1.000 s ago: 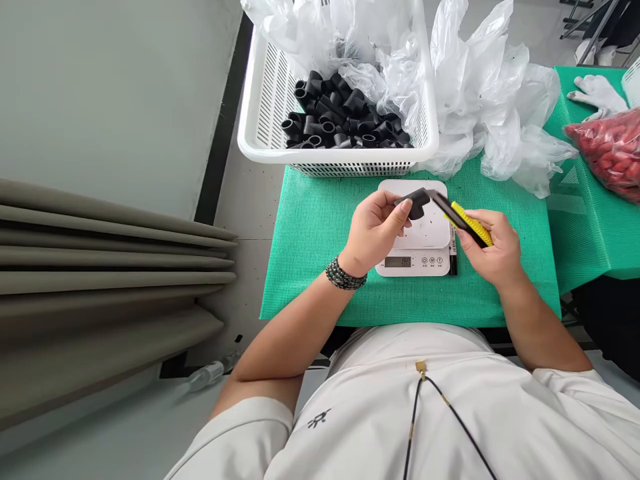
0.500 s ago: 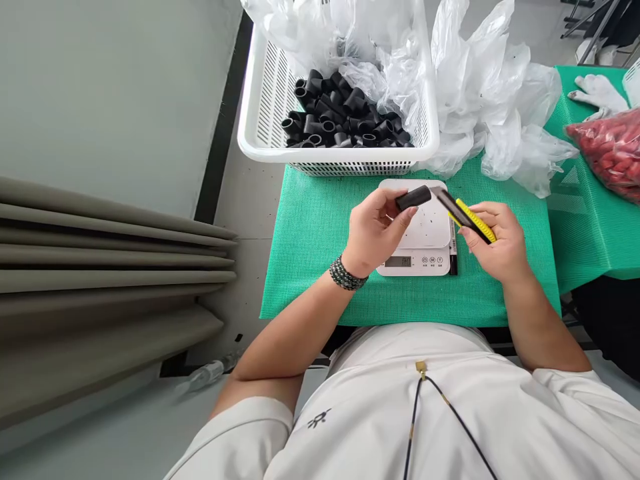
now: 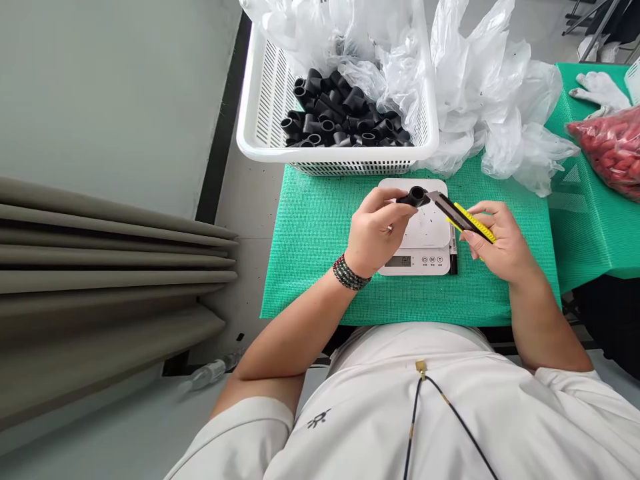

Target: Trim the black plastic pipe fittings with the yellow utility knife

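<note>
A black tube fitting (image 3: pixel 416 196) is pinched in my left hand (image 3: pixel 377 230), with one round opening facing me. My right hand (image 3: pixel 500 241) is wrapped round a yellow and black utility knife (image 3: pixel 465 219). The knife's blade is out, and its tip is at the right end of the fitting. Both hands are above a white digital scale (image 3: pixel 425 230) with dark specks on its plate. Just right of the scale lies a black marker (image 3: pixel 453 257), partly hidden.
A white basket (image 3: pixel 340 155) of black fittings and clear plastic bags stands at the back. More plastic bags (image 3: pixel 500 93) lie to its right. On the green-covered table at the right are a white glove (image 3: pixel 600 90) and a bag of red pieces (image 3: pixel 613 150).
The fitting has turned in my left hand, so that its round opening now shows. The knife has shifted slightly, bringing its blade against or very near the fitting.
</note>
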{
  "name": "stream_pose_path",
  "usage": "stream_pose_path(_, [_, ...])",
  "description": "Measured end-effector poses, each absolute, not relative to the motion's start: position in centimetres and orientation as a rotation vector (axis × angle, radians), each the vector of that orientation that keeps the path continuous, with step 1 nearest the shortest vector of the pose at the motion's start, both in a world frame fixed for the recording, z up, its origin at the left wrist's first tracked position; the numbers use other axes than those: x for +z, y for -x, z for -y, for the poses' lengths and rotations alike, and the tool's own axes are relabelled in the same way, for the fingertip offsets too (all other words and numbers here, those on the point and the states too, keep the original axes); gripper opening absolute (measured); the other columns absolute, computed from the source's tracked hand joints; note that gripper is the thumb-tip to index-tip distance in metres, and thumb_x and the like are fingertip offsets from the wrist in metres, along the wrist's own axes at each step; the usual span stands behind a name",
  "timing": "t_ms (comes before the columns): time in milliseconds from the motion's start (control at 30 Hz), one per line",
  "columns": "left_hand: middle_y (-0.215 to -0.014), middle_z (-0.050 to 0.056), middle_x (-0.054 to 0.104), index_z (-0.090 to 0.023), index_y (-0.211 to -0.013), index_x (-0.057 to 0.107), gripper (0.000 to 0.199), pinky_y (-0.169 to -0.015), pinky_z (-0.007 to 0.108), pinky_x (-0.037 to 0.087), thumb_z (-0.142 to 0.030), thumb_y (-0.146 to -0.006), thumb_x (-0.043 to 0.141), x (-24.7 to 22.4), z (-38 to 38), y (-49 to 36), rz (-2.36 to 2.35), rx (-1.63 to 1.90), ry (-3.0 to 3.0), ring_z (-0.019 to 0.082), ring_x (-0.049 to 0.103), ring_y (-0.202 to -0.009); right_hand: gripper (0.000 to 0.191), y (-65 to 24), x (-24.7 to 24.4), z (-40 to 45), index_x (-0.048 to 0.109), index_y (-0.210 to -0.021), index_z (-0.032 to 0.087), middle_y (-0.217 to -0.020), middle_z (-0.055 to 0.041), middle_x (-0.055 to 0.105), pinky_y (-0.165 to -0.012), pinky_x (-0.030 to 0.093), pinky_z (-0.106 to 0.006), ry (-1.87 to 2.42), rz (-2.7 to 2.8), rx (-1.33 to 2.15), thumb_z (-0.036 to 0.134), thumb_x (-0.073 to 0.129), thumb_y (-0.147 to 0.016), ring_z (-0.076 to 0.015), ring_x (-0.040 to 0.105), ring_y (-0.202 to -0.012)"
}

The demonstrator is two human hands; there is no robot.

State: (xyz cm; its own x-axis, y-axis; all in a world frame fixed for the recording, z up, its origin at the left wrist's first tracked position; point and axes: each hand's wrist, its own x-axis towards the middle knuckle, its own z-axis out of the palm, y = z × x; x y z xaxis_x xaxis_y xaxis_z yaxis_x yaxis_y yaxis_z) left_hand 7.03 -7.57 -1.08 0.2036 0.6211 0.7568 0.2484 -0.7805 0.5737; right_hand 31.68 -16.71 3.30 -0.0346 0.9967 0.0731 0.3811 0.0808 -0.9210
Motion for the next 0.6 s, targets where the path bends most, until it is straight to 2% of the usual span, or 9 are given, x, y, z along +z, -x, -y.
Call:
stream_pose_path(100, [-0.114,0.005,0.073,-0.021,-0.099,0.079,0.014,-0.073,0.022,0.062,-0.014,-0.104,0.068,-1.14,7.59,-6.79,-0.86,1.545,-2.193,0.008,0.07,-0.079,0.029,-31.68,3.31,16.71,0.057,-0.13,0.033,-0.088,0.0034,0.069,-0.052,0.046,-0.027,1.468,1.556,0.902,0.038,0.07,-0.105,-0.0119,0.056,-0.056])
stream_pose_path(333, [-0.115,0.005,0.073,-0.023,-0.101,0.078,0.015,-0.083,0.027,0.066,-0.014,-0.104,0.066,-0.84,7.84,-6.7,-0.825,1.554,-2.212,0.013,0.075,-0.097,0.03,-31.48,3.24,16.68,0.06,-0.13,0.033,-0.088,0.0026,0.069,-0.053,0.047,-0.028,1.52,1.532,0.904,0.04,0.072,-0.103,-0.0138,0.057,-0.058])
stream_pose_path(600, [-0.115,0.005,0.075,-0.023,-0.101,0.077,0.016,-0.085,0.028,0.066,-0.012,-0.103,0.065,-0.8,7.86,-6.79,-0.787,1.549,-2.259,0.014,0.075,-0.1,0.032,-31.34,3.24,16.7,0.061,-0.131,0.032,-0.087,0.0023,0.069,-0.053,0.048,-0.028,1.552,1.515,0.888,0.04,0.071,-0.103,-0.0134,0.056,-0.057])
